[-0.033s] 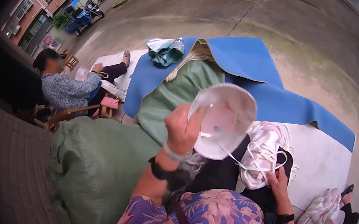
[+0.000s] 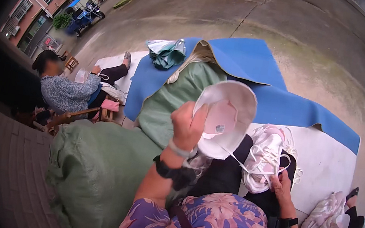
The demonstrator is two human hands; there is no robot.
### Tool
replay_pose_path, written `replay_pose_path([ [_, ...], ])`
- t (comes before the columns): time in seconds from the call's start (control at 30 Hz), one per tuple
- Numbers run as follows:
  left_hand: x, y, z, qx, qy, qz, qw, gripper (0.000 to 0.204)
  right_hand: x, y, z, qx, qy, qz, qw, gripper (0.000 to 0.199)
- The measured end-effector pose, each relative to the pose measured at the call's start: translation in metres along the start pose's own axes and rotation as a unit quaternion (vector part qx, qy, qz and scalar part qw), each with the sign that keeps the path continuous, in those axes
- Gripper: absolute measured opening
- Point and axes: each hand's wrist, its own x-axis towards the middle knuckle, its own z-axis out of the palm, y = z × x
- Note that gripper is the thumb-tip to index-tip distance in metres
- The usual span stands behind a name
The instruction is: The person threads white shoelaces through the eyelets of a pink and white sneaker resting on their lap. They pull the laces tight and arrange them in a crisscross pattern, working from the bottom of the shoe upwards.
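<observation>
Raised in front of me, a white, cup-shaped shoe upper (image 2: 244,110) turns its hollow side toward me. A pink lining with a small printed label shows inside it. My left hand (image 2: 187,126) is closed on its left rim, thumb inside. Across my right thigh lies a white and pink sneaker upper (image 2: 263,159) threaded with white laces. A white shoelace (image 2: 235,159) runs between the two pieces. At the near end of the sneaker upper, my right hand (image 2: 281,186) pinches a loop of lace; its fingertips partly hide the contact.
A bulging green sack (image 2: 101,172) is at my left, beside another green sack (image 2: 161,99). Blue sheeting (image 2: 254,59) and a white board (image 2: 324,156) lie ahead. A seated person (image 2: 68,87) works at far left. Bundled pale shoe uppers (image 2: 323,215) lie at right.
The raised upper has shifted slightly left and tilted, so its inner label shows more sharply. My right hand and the sneaker upper have stayed nearly in place.
</observation>
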Motion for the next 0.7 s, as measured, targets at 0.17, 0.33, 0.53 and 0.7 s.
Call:
replay_pose_path([
  [0.17,-0.023,-0.104,0.067,0.059,-0.038,-0.106,0.992,0.031,-0.006,-0.009,0.003,0.018,-0.016,-0.006,1.0,0.043],
  [0.33,-0.041,-0.11,0.066,-0.134,-0.204,-0.23,0.942,0.025,-0.015,-0.015,-0.001,0.01,0.002,0.009,1.0,0.039],
  [0.53,-0.1,-0.114,0.049,-0.308,-0.209,-0.396,0.839,0.059,-0.01,-0.007,-0.002,0.013,0.008,0.006,1.0,0.044],
  [0.7,-0.138,-0.123,0.048,-0.474,-0.132,-0.549,0.675,0.067,-0.013,0.001,-0.002,0.016,-0.003,0.0,1.0,0.045],
])
